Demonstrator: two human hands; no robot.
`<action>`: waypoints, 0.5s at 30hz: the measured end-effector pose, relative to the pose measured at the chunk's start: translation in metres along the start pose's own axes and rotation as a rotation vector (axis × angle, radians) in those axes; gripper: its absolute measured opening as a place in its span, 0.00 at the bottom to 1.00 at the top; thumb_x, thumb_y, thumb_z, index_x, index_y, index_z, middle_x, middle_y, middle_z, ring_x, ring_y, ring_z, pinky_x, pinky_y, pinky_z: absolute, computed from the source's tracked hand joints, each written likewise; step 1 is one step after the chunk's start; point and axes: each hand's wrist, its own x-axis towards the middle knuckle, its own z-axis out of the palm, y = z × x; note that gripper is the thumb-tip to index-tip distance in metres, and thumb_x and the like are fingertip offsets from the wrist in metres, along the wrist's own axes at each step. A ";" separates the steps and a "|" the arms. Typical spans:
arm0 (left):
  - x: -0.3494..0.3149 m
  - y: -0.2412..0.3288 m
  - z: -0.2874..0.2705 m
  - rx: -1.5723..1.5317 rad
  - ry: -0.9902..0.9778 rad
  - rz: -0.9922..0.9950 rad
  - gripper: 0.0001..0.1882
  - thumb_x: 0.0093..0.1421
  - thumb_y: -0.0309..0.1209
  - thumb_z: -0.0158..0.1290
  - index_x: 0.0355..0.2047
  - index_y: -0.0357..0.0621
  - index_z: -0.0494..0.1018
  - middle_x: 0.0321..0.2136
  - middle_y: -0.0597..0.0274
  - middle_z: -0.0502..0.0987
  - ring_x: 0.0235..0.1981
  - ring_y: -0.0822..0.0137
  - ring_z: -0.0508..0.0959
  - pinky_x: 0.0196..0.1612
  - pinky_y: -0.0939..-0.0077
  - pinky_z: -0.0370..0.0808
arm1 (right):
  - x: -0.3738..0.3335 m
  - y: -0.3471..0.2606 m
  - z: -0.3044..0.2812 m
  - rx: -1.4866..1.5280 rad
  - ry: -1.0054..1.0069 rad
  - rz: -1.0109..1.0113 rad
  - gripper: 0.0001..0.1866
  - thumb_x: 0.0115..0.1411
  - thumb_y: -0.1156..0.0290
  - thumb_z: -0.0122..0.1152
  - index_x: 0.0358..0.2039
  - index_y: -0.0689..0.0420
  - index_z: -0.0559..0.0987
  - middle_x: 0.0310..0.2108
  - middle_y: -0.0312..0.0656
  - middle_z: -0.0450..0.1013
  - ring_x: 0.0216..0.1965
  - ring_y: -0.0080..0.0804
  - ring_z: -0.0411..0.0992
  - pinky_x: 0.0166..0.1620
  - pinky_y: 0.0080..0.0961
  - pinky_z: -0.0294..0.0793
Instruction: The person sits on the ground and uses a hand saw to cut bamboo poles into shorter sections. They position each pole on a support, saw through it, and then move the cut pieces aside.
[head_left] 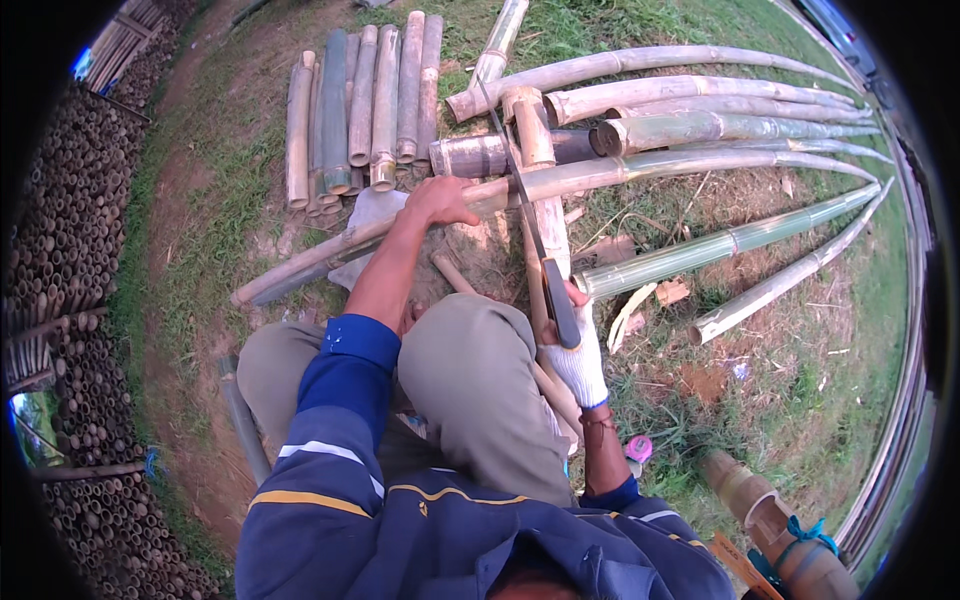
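A long bamboo pole (630, 170) lies crosswise in front of me, running from the lower left to the far right. My left hand (438, 203), bare, is closed around it just left of the saw. In a white knitted glove, my right hand (578, 350) grips the dark handle of a handsaw (529, 215). The saw's long blade crosses the pole, pointing away from me; the depth of any cut cannot be made out. Under the pole are bamboo support pieces (550, 225) and a thick bamboo crosspiece (470, 157).
Short cut bamboo lengths (385, 105) lie side by side at the far left. Several long poles (720, 127) fan out to the right. A pink tape measure (638, 449) rests on the grass near my right forearm. Stacked bamboo (70, 220) lines the left side.
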 end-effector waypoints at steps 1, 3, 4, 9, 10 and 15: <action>-0.001 -0.001 -0.001 0.003 0.002 -0.011 0.47 0.40 0.57 0.71 0.63 0.55 0.81 0.51 0.45 0.87 0.53 0.45 0.86 0.59 0.55 0.81 | 0.049 0.004 0.020 -0.001 0.012 -0.048 0.35 0.62 0.82 0.61 0.71 0.59 0.66 0.44 0.38 0.73 0.40 0.27 0.73 0.48 0.27 0.77; 0.003 -0.003 -0.005 -0.008 0.005 0.002 0.47 0.40 0.57 0.71 0.63 0.55 0.81 0.51 0.45 0.87 0.53 0.45 0.86 0.59 0.55 0.81 | 0.105 0.007 0.036 0.059 0.013 -0.072 0.34 0.62 0.80 0.61 0.70 0.59 0.67 0.49 0.39 0.74 0.44 0.29 0.74 0.52 0.27 0.77; 0.006 -0.005 -0.008 -0.011 -0.008 0.004 0.48 0.40 0.57 0.71 0.63 0.56 0.81 0.51 0.45 0.87 0.52 0.45 0.86 0.59 0.55 0.81 | 0.113 0.009 0.034 0.246 -0.047 0.027 0.34 0.63 0.80 0.61 0.70 0.59 0.67 0.51 0.40 0.74 0.46 0.30 0.74 0.54 0.29 0.76; 0.011 -0.005 -0.023 0.003 -0.054 -0.018 0.48 0.39 0.57 0.72 0.63 0.55 0.81 0.51 0.44 0.87 0.53 0.45 0.86 0.59 0.55 0.81 | 0.006 -0.024 -0.012 0.126 -0.105 0.210 0.34 0.62 0.80 0.61 0.70 0.61 0.65 0.53 0.42 0.72 0.48 0.28 0.72 0.55 0.28 0.74; 0.010 -0.005 -0.015 -0.006 -0.089 -0.018 0.49 0.39 0.57 0.72 0.64 0.55 0.81 0.52 0.43 0.86 0.54 0.44 0.85 0.61 0.55 0.80 | -0.039 -0.032 -0.027 0.069 -0.086 0.187 0.36 0.61 0.82 0.62 0.70 0.60 0.65 0.49 0.40 0.72 0.44 0.26 0.72 0.52 0.26 0.74; -0.001 -0.002 -0.012 -0.018 -0.074 -0.078 0.49 0.40 0.56 0.74 0.65 0.57 0.80 0.53 0.43 0.86 0.55 0.44 0.85 0.62 0.54 0.80 | -0.117 -0.048 -0.052 0.054 -0.041 0.184 0.40 0.58 0.85 0.64 0.71 0.59 0.64 0.43 0.36 0.71 0.38 0.24 0.71 0.46 0.24 0.75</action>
